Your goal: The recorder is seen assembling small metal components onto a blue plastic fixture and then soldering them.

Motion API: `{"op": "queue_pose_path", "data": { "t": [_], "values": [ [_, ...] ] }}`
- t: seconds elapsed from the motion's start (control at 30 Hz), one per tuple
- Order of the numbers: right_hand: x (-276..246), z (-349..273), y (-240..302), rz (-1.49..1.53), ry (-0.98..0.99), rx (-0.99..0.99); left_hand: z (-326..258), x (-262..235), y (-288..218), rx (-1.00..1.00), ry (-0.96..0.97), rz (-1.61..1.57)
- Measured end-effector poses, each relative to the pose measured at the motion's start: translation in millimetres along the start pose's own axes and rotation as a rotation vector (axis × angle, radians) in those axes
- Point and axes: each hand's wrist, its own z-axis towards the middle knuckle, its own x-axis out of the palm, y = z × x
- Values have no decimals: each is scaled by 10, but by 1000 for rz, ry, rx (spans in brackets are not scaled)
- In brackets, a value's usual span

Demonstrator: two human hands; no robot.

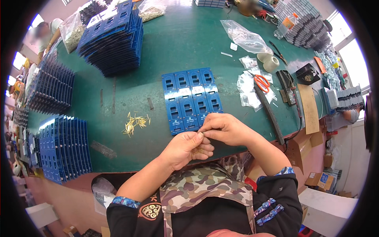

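Observation:
Just over the table's near edge, my hands meet in front of a blue circuit-board panel (pixel 193 94). This panel lies flat, with two rows of dark cut-outs. My left hand (pixel 185 148) is turned palm up with fingers curled, and thin brass-coloured pins (pixel 201 151) seem to lie in it. Its thumb presses toward the fingertips of my right hand (pixel 227 128). Those fingers are pinched together at the panel's near right corner; whatever is between them is too small to make out. A loose pile of brass-coloured pins (pixel 135 123) sits left of the panel.
Stacks of blue panels (pixel 112 41) stand at the left. On the right are orange-handled scissors (pixel 261 83), small plastic bags (pixel 246 85), tape rolls (pixel 270 63), a dark bar (pixel 269 114), a black fan (pixel 308 74) and a wooden board (pixel 308 108). A bottle (pixel 286 26) lies farther back.

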Motion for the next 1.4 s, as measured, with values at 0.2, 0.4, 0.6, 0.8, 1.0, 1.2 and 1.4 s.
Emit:
{"op": "queue_pose_path", "data": {
  "t": [0.2, 0.4, 0.6, 0.8, 1.0, 1.2, 1.4],
  "values": [
    [35, -27, -99, 53, -34, -66, -1, -22, -2, -62, 49, -13],
    [-336, -18, -267, -63, -447, 168, 12, 122, -30, 65, -104, -68],
    [-383, 34, -388, -279, -429, 223, 20, 134, -8, 66, -131, -43],
    [-355, 62, -358, -430, -421, 197, 15, 130, -9, 35, -129, 5],
    [-317, 76, -338, -667, -426, 69, 30, 144, -12, 50, -135, 11],
    [-312, 83, -306, -750, -407, 22, 5, 121, -39, 87, -103, -111],
    [-221, -21, -244, -783, -425, -42, -8, 94, -7, 90, -83, -99]
  ]
}}
